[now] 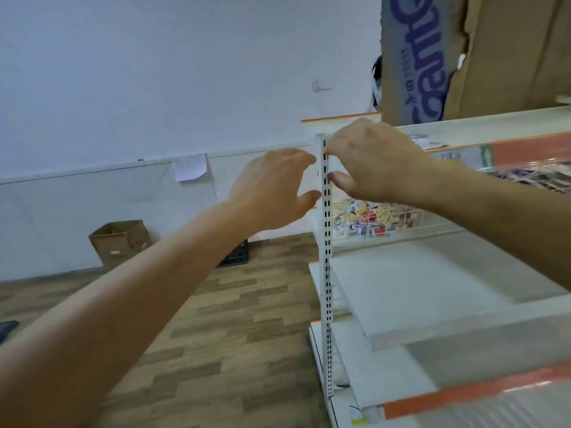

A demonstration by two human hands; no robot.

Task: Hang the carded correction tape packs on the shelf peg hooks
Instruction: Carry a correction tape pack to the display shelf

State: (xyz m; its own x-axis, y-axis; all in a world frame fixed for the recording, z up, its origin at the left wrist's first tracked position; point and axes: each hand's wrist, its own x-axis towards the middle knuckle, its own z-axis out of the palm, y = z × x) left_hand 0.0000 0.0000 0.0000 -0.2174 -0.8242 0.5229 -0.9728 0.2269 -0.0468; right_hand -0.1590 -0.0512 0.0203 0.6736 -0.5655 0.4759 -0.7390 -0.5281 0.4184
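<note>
even, cool indoor light, bluish on the white wall [154,72]; shadows soft and faint. motion blur softens the left hand [272,189], the right hand [374,162] and the edges of the shelf [432,288]. glare streaks the clear strip [531,156] at right. wide-angle bending bows the floor [231,319] towards the frame edges.

Small colourful packs [367,219] lie heaped in a wire basket [428,217] beside the slotted upright [326,242].
</note>
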